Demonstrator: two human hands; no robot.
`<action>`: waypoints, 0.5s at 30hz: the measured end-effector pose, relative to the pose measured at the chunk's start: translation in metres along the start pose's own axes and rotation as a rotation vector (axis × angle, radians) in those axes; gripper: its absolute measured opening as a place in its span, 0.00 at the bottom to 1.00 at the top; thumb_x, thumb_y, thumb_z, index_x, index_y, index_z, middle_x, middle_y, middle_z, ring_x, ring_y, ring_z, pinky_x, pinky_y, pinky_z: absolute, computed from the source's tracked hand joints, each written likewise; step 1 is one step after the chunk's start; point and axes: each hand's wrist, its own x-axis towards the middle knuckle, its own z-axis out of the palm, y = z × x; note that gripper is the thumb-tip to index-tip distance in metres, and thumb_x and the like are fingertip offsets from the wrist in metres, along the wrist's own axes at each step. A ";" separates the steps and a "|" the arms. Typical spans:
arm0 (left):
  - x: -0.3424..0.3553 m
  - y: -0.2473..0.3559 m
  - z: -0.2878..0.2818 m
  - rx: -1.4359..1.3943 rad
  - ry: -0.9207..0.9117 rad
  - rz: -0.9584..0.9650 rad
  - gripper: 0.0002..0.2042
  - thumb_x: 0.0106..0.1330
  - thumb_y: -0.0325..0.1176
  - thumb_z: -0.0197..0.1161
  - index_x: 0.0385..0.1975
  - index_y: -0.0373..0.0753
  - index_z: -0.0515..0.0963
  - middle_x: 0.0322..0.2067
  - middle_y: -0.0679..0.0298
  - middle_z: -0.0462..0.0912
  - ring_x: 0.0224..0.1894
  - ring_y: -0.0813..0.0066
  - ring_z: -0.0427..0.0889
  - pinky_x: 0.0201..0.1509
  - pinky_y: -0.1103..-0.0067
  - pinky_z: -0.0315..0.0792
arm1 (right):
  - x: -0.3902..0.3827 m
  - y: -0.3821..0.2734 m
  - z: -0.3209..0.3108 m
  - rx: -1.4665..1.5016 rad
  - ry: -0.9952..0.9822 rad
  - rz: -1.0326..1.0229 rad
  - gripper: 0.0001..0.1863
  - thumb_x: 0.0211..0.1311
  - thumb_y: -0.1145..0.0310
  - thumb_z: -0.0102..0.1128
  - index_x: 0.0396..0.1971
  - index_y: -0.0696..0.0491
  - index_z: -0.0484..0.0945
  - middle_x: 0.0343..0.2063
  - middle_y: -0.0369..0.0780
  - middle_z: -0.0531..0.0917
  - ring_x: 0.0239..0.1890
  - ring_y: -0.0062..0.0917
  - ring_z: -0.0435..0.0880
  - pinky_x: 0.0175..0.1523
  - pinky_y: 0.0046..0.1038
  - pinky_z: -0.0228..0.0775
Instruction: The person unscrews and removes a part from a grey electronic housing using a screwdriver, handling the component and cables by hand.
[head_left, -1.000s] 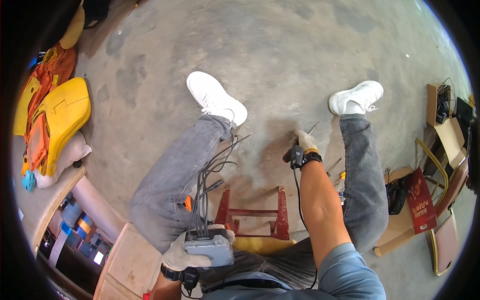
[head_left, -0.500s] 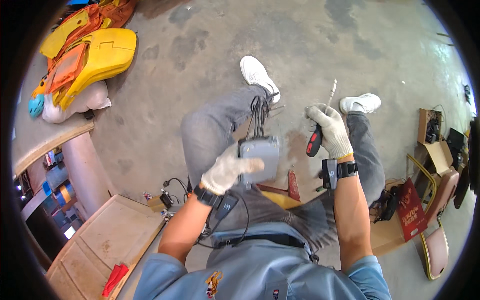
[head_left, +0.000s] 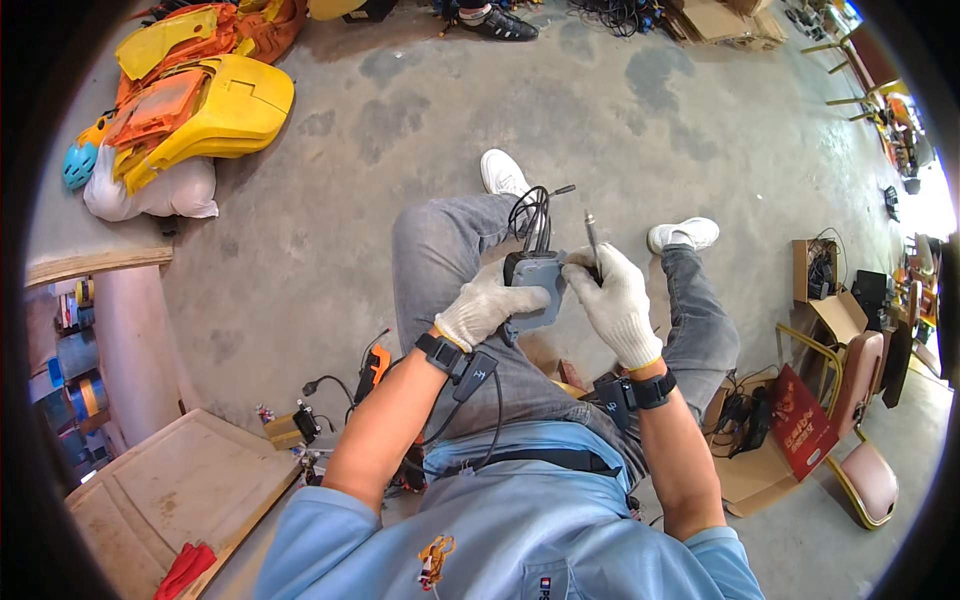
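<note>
A flat grey box-shaped device (head_left: 538, 292) with black cables (head_left: 538, 215) coming from its far end is held over my lap. My left hand (head_left: 490, 305), in a white knit glove, is closed around its left side, thumb across the top face. My right hand (head_left: 612, 300), gloved too, is at the box's right edge, fingertips touching or very close to it. That hand also grips a screwdriver (head_left: 592, 235); its shaft points away from me and its handle is mostly hidden in the glove.
Yellow and orange plastic shells (head_left: 215, 110) lie at far left. A wooden board (head_left: 190, 465) is at near left, a red cloth on it. To the right are an open cardboard box (head_left: 755, 490) with black cables and a tipped chair (head_left: 868, 485). A person's dark shoe (head_left: 500, 24) shows at the far edge.
My right hand has moved left to the grey box, turning the screwdriver so its handle no longer shows. The box now sits a little further right in view. My view has shifted, showing more far floor.
</note>
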 end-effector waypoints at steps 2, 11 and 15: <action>0.000 0.004 -0.001 0.121 -0.024 -0.029 0.28 0.64 0.39 0.77 0.64 0.38 0.83 0.52 0.62 0.90 0.52 0.75 0.87 0.60 0.75 0.81 | 0.000 -0.001 -0.003 -0.082 -0.023 -0.033 0.08 0.67 0.71 0.72 0.43 0.56 0.87 0.37 0.46 0.87 0.40 0.43 0.88 0.47 0.38 0.79; -0.012 0.029 0.010 0.399 0.120 -0.021 0.32 0.59 0.48 0.77 0.61 0.38 0.84 0.50 0.56 0.91 0.52 0.65 0.87 0.60 0.71 0.80 | 0.003 -0.005 -0.004 -0.422 -0.107 -0.084 0.07 0.69 0.68 0.70 0.41 0.53 0.84 0.42 0.47 0.83 0.44 0.50 0.87 0.48 0.48 0.79; -0.006 0.028 0.006 0.321 0.031 0.014 0.32 0.58 0.49 0.77 0.61 0.37 0.84 0.49 0.55 0.91 0.52 0.63 0.88 0.60 0.70 0.79 | 0.006 -0.004 0.000 -0.552 -0.148 -0.151 0.07 0.70 0.67 0.68 0.41 0.53 0.82 0.42 0.47 0.82 0.45 0.51 0.86 0.49 0.50 0.79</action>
